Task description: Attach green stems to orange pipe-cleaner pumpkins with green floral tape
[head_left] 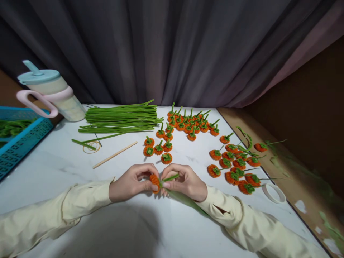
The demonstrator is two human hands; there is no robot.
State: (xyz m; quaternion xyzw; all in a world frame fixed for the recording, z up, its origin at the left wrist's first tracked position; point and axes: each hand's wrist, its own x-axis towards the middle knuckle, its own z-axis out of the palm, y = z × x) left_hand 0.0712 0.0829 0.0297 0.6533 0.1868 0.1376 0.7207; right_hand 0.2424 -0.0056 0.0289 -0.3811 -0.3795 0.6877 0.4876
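Observation:
My left hand (131, 182) pinches a small orange pipe-cleaner pumpkin (154, 182) just above the white table (53, 168). My right hand (186, 181) is closed on the green pipe-cleaner stem (172, 177) that sticks out of the pumpkin, and a longer green length runs under that wrist. Both hands meet at the table's near middle. Several finished orange pumpkins with green tops (161, 147) lie just beyond my fingers.
A bundle of green pipe cleaners (120, 118) lies at the back. More pumpkins sit at the back centre (188, 123) and right (236, 165). A wooden stick (115, 154), rubber band (91, 147), lidded cup (51, 91), blue basket (18, 139) and white tape ring (274, 192) are around.

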